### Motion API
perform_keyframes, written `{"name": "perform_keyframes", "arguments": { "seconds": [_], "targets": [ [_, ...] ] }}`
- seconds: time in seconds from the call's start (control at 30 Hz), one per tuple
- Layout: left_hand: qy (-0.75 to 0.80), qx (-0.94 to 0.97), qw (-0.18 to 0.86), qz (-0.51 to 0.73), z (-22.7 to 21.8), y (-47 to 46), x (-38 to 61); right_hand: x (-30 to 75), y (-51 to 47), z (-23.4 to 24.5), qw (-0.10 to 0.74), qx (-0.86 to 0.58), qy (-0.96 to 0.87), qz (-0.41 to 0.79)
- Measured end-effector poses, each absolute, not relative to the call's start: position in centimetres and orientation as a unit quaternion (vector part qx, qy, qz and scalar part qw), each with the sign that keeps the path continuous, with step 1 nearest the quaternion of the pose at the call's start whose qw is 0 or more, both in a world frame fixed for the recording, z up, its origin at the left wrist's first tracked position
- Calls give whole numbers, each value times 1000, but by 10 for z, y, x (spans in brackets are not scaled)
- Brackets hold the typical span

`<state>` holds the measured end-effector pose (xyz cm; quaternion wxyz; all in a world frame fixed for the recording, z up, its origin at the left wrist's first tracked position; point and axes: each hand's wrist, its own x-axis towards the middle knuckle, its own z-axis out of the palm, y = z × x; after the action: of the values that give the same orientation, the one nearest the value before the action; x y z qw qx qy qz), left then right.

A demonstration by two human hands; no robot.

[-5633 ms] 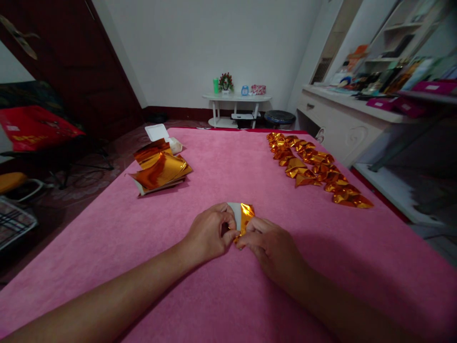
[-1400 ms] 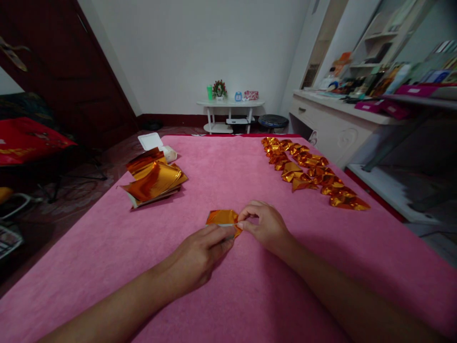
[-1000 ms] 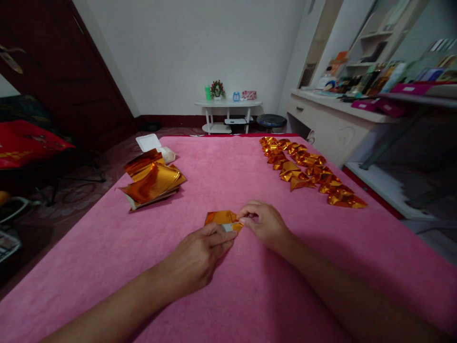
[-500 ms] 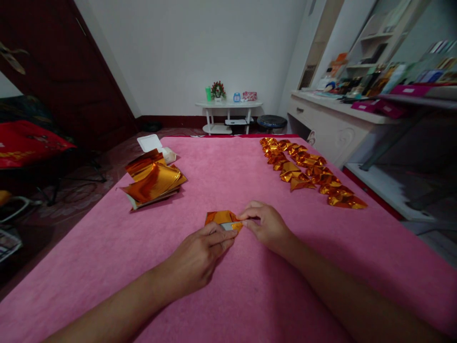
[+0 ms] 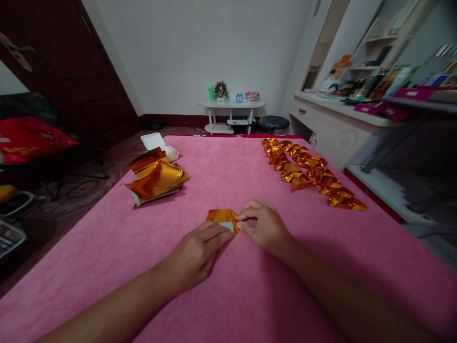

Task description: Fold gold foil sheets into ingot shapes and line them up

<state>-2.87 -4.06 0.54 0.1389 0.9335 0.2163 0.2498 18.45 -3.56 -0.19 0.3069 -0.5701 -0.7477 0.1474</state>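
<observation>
A partly folded piece of gold foil paper (image 5: 223, 216) lies on the pink cloth in front of me, a strip of its pale underside showing. My left hand (image 5: 203, 245) holds its near left part down against the cloth, fingers pressed together; the thumb is mostly hidden. At the right end, my right hand (image 5: 264, 224) pinches the paper between thumb and forefinger. A loose stack of gold foil sheets (image 5: 157, 181) lies to the left. Several folded gold foil pieces (image 5: 303, 164) stand in two rows on the right.
The pink cloth (image 5: 221, 166) covers the table. Behind the sheet stack are a white lid-like tray (image 5: 153, 141) and a crumpled pale wrapper (image 5: 171, 153). Farther off are a white side table (image 5: 232, 104), a round stool (image 5: 274, 123), a cluttered dresser (image 5: 332, 114) and a red bag (image 5: 34, 138).
The gold flap at the paper's right end has shifted, and more of the pale strip shows. My left fingers are flatter and closer together. My right hand still pinches the right end.
</observation>
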Motion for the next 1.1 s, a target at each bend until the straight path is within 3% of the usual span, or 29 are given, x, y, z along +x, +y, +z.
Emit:
{"name": "perform_keyframes", "arguments": {
  "seconds": [0.43,1.1],
  "targets": [
    [236,952,106,167,7,-41,-23,181,-34,-6,315,-586,-732,146],
    [240,952,23,191,-2,-47,-24,188,-36,-8,365,-558,-723,181]
  ]
}}
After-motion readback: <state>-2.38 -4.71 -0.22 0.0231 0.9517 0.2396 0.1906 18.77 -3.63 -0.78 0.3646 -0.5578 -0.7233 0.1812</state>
